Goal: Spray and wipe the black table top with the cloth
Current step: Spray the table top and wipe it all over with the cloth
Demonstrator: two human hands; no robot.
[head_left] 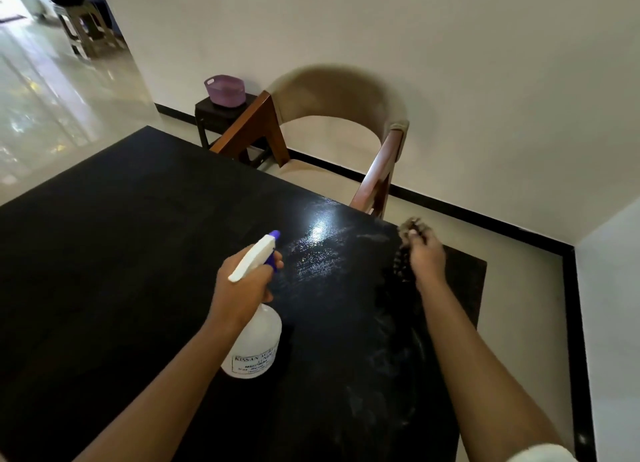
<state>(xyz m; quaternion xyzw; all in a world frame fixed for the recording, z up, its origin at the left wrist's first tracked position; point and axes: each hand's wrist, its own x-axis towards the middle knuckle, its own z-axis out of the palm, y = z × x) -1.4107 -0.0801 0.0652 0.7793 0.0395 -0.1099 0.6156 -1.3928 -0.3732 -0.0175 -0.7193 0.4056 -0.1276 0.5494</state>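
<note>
Gripping the spray bottle (254, 344), left hand (242, 285) fingers curl round its neck; right hand (427, 259) clutches the cloth (403, 253).

Black table top (121, 253), with a pale, glistening speckled patch near its far edge. Over the table top: spray bottle (254, 344), translucent white body, white head, blue nozzle and trigger, dark-printed label; cloth (401, 266), dark with a light pattern, blurred. Beyond the table top: chair (332, 94), beige upholstery, red-brown wood; basket (224, 91), lilac.
</note>
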